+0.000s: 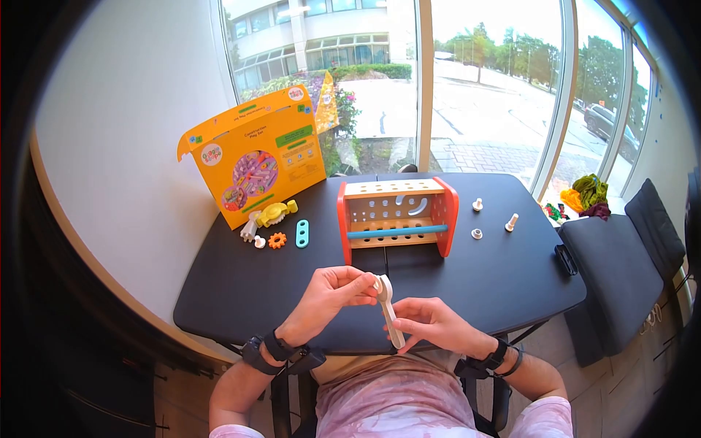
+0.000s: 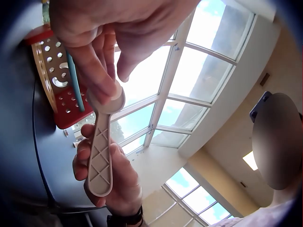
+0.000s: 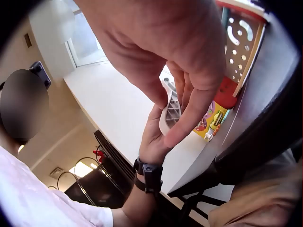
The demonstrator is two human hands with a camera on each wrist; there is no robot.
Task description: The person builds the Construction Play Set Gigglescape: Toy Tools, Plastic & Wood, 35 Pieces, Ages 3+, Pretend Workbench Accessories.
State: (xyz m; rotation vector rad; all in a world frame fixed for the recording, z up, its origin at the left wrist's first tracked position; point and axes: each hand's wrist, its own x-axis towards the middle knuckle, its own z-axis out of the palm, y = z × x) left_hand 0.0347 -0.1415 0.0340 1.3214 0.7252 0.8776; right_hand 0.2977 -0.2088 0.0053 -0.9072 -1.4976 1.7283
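The tool [image 1: 390,312] is held above the near edge of the surface [image 1: 504,285], its head pinched by the left hand [image 1: 330,296], its handle by the right hand [image 1: 439,325]. If both pinches were loosened, it could be dropped. Crossed ribs are shown in the left wrist view, unresolved in the head view.

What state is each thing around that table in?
Pale tool: held in the air, slanting
Left hand: pinching its wide end
Right hand: holding its narrow end
Yellow box: standing, flap open
Toy bench: upright
Blue rod: across the bench
Orange gear: lying flat
Teal strip: lying flat
Far-right bolt: upright
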